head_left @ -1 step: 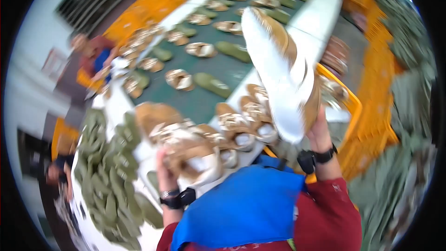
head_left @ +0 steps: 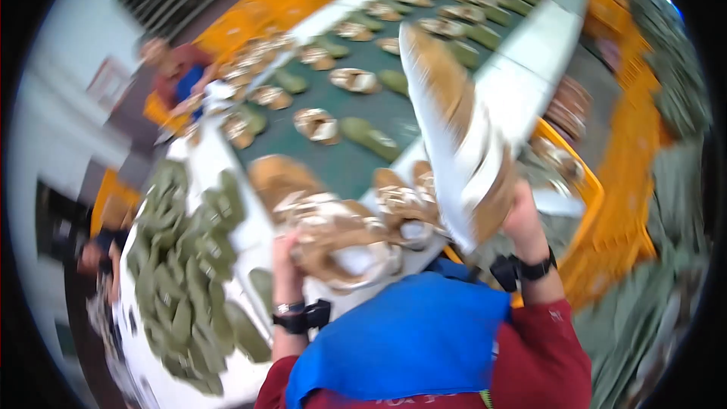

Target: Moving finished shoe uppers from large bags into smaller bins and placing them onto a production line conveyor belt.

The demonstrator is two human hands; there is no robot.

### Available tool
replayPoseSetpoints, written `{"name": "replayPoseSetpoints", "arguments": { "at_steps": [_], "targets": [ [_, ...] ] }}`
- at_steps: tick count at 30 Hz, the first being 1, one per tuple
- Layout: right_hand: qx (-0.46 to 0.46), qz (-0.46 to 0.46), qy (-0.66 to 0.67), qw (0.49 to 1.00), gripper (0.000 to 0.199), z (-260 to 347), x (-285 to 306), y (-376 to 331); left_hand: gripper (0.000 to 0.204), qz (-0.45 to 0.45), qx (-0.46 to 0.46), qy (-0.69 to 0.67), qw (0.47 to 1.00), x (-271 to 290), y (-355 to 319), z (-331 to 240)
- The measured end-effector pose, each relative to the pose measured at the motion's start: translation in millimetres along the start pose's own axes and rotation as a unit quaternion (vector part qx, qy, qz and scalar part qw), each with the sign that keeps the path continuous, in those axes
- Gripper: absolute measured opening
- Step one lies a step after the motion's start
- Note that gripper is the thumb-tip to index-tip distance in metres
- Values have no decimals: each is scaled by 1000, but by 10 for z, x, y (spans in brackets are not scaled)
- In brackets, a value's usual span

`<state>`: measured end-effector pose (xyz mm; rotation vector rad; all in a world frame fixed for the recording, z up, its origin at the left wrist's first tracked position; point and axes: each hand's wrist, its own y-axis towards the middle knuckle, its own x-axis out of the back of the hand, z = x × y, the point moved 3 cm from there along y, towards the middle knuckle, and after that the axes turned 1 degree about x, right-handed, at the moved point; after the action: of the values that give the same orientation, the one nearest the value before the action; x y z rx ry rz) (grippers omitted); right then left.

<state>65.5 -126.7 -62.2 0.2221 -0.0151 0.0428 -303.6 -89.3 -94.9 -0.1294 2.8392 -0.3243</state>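
Observation:
My left hand is closed on the side of a tan shoe with pale laces. Its toe points away, toward the green belt, and its opening faces me. My right hand grips another tan shoe, which is held up and tilted with its toe high and its white sole turned to the left. Motion smears both shoes a little. Between them, more laced tan shoes stand on the white ledge at the belt's near side.
Tan shoes and olive-green shoe-shaped forms lie along the green belt. A heap of such forms covers the white table at left. A yellow crate holding shoes sits at right. One co-worker is at far left, another nearer.
The belt and its surroundings have shifted slightly right and down in view. The shoe in my right hand has turned, showing less white sole. Both hands keep their grip.

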Motion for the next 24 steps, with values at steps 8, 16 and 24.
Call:
{"name": "replayPoseSetpoints", "arguments": {
  "at_steps": [8,16,24],
  "targets": [
    [345,344,-316,814,42,282,-1591,188,53,-199,-135,335,911,345,-457,72],
    [279,279,-213,894,45,115,-2269,344,60,-307,-98,350,879,838,-782,125],
    [97,491,-327,802,56,-810,-2622,247,95,-240,7,615,751,826,-624,501]
  ]
}}
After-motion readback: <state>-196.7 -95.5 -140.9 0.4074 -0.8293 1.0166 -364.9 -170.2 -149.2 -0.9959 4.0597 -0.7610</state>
